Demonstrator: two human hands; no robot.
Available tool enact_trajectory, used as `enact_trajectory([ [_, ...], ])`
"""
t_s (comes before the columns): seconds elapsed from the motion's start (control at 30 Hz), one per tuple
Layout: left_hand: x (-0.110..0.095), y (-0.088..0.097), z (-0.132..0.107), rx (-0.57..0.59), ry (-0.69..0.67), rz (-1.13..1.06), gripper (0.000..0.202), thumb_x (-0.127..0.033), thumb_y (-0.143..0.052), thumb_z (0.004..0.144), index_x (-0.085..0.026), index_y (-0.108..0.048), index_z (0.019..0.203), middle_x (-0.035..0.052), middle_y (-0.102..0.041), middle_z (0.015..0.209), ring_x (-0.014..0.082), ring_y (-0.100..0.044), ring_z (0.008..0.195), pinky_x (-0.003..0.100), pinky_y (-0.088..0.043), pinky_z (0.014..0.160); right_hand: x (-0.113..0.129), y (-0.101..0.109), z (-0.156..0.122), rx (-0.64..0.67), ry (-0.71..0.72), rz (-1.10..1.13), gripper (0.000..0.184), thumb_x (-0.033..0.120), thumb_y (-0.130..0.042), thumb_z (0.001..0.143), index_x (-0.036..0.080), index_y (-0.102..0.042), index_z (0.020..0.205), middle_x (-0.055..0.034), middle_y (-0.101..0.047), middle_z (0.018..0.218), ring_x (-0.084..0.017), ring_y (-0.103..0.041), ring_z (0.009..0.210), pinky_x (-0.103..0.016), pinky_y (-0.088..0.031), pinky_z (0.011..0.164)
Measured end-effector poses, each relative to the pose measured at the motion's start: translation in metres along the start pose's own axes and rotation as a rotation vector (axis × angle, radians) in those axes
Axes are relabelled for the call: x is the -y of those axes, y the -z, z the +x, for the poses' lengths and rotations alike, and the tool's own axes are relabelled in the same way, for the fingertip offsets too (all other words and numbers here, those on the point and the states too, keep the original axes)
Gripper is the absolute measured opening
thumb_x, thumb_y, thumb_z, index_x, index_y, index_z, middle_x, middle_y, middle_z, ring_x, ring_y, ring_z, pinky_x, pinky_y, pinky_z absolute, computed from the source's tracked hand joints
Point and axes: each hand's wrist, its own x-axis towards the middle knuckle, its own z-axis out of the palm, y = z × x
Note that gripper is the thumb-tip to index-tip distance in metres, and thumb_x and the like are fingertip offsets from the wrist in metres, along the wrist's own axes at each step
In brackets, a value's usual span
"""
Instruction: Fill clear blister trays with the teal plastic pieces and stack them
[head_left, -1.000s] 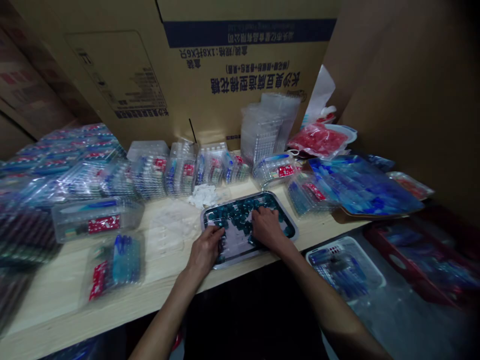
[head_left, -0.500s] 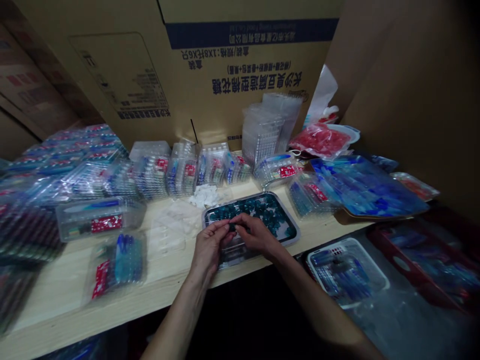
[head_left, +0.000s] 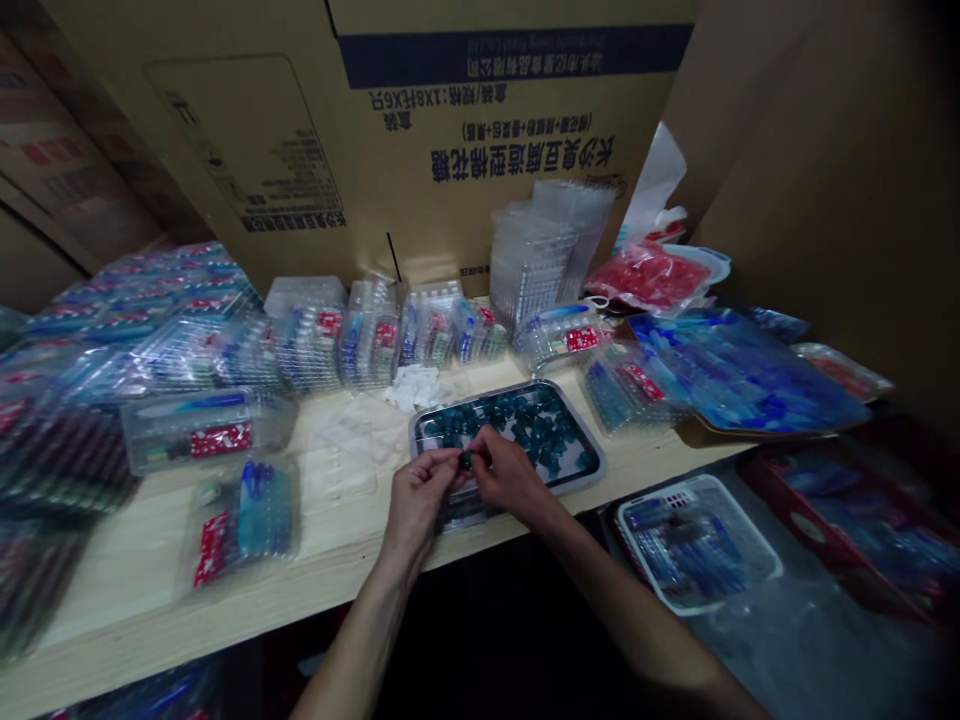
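Observation:
A shallow metal tray [head_left: 577, 440] with a grey rim lies at the front of the wooden bench, holding many small dark teal beads [head_left: 525, 425] in a loose layer. My left hand [head_left: 420, 495] and my right hand [head_left: 510, 472] hover over the tray's near side with their fingertips meeting. Between those fingertips sits a single teal bead [head_left: 466, 460], pinched by both hands. The hands hide the tray's near corner and whatever lies under them.
Clear plastic packs [head_left: 307, 345] with blue contents and red labels crowd the wooden bench [head_left: 127, 590] on both sides. A large cardboard box [head_left: 487, 130] stands behind. White scraps [head_left: 414, 388] lie by the tray. A white basket [head_left: 742, 525] sits below the bench at right.
My hands have moved from lying spread on the beads to meeting above the tray, pinching a bead. The view has shifted slightly.

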Motion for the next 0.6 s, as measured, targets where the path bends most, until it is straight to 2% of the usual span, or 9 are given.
enact_trajectory([
  [0.1,-0.004,0.011,0.007,0.008,0.040,-0.038,0.039,-0.035,-0.088,0.057,-0.014,-0.072,0.085,0.0025,-0.071,0.072,0.0120,-0.065,0.063,0.021,-0.051,0.063,0.001,0.004,0.003,0.039,0.054,0.009,0.013,0.012,-0.048,0.083,0.020,-0.055,0.090,-0.0005,-0.065,0.078,-0.015,-0.061,0.072,-0.024,-0.043,0.067],
  [0.17,-0.005,0.022,0.013,-0.009,-0.040,0.062,0.039,-0.038,-0.086,0.059,-0.015,-0.073,0.088,0.0025,-0.071,0.075,0.0135,-0.065,0.065,0.024,-0.051,0.066,-0.001,0.007,0.002,0.053,0.072,-0.039,0.019,0.011,-0.047,0.084,0.019,-0.058,0.098,-0.0041,-0.068,0.088,-0.017,-0.064,0.083,-0.026,-0.045,0.074],
  [0.23,-0.005,0.033,0.018,-0.004,-0.183,0.273,0.033,-0.039,-0.081,0.066,-0.018,-0.075,0.090,0.0035,-0.072,0.080,0.0154,-0.065,0.070,0.026,-0.051,0.069,-0.003,0.009,-0.001,0.063,0.023,-0.171,0.023,0.009,-0.046,0.085,0.017,-0.059,0.102,-0.0084,-0.070,0.096,-0.019,-0.065,0.090,-0.028,-0.045,0.079],
  [0.33,0.001,0.044,0.023,0.081,-0.406,0.622,0.017,-0.034,-0.072,0.077,-0.022,-0.078,0.087,0.0054,-0.074,0.085,0.0182,-0.066,0.078,0.027,-0.050,0.073,-0.005,0.008,-0.008,0.154,-0.069,-0.360,0.024,0.006,-0.047,0.084,0.015,-0.062,0.099,-0.0111,-0.071,0.096,-0.022,-0.066,0.088,-0.030,-0.043,0.078],
  [0.4,0.007,0.046,0.025,0.154,-0.493,0.758,0.014,-0.031,-0.067,0.081,-0.024,-0.078,0.086,0.0056,-0.074,0.083,0.0189,-0.067,0.077,0.028,-0.050,0.073,-0.004,0.004,-0.012,0.217,-0.077,-0.411,0.024,0.004,-0.047,0.083,0.015,-0.063,0.097,-0.0111,-0.071,0.094,-0.023,-0.066,0.087,-0.030,-0.043,0.077],
  [0.5,0.015,0.046,0.026,0.260,-0.546,0.830,0.016,-0.028,-0.063,0.083,-0.026,-0.078,0.088,0.0061,-0.074,0.085,0.0193,-0.068,0.077,0.028,-0.051,0.073,-0.002,-0.003,-0.015,0.240,-0.067,-0.440,0.024,0.003,-0.047,0.083,0.015,-0.064,0.094,-0.0112,-0.071,0.094,-0.022,-0.066,0.091,-0.030,-0.042,0.079],
  [0.6,0.021,0.048,0.026,0.314,-0.588,0.866,0.019,-0.027,-0.060,0.085,-0.025,-0.078,0.089,0.0075,-0.074,0.091,0.0190,-0.069,0.083,0.028,-0.053,0.075,-0.001,-0.007,-0.014,0.245,-0.060,-0.453,0.023,0.003,-0.047,0.082,0.015,-0.064,0.092,-0.0113,-0.070,0.094,-0.022,-0.064,0.093,-0.030,-0.042,0.081],
])
